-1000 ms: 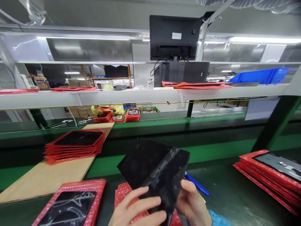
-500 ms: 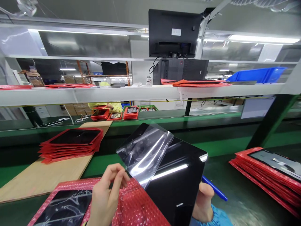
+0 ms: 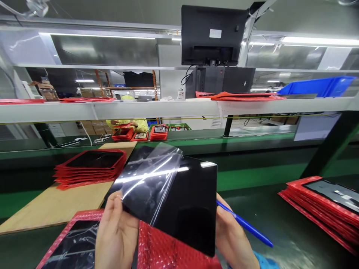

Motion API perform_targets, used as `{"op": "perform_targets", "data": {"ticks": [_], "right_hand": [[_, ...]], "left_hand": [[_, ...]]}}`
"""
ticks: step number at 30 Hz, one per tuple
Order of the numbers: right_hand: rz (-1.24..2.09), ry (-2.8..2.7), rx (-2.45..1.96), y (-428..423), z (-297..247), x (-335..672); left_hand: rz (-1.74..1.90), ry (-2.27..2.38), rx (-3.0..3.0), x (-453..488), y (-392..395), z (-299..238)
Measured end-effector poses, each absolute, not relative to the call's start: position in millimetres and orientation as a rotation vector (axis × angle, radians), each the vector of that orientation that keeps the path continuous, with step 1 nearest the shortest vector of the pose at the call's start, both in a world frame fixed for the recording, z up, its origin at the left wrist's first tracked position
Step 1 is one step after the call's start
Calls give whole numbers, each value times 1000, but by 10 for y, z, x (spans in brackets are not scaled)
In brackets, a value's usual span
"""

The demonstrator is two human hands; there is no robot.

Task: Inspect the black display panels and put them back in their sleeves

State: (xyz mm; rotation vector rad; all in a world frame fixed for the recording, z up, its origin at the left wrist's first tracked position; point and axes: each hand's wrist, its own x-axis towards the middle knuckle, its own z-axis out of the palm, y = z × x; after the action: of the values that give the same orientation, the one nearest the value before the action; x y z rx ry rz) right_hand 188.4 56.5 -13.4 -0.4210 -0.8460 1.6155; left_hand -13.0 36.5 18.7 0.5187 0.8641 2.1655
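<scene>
A glossy black panel (image 3: 187, 205) is held up in front of me, tilted toward the left. A clear protective film (image 3: 148, 179) is half peeled off its left side. My left hand (image 3: 116, 231) pinches the film's lower corner between thumb and fingers. My right hand (image 3: 234, 235) grips the panel's right edge from behind and also holds a blue pen (image 3: 244, 223) that sticks out to the right. Beneath the panel lies a red bubble-wrap bag (image 3: 165, 250).
A second red bag with a dark panel (image 3: 70, 246) lies at lower left. Stacks of red bags sit on a wooden board (image 3: 91, 168) at left and on the green belt at right (image 3: 322, 201). A shelf (image 3: 168, 108) carries a monitor (image 3: 213, 35) and a blue bin (image 3: 316, 87). A person in yellow (image 3: 127, 125) works beyond.
The panel has swung left and flatter. My left hand has pulled the clear film further off and moved down and left with its corner. The right hand still grips the panel and pen.
</scene>
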Motion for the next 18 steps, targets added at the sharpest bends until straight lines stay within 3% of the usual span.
{"op": "perform_targets", "data": {"ticks": [6,18], "right_hand": [[1746,-1086,-385,319,82,1803],[1721,-1160,-490,323,-13,1908]], "left_hand": [[2301,793,449,-209,329,227],[2228,950,432,-294,363,231]]}}
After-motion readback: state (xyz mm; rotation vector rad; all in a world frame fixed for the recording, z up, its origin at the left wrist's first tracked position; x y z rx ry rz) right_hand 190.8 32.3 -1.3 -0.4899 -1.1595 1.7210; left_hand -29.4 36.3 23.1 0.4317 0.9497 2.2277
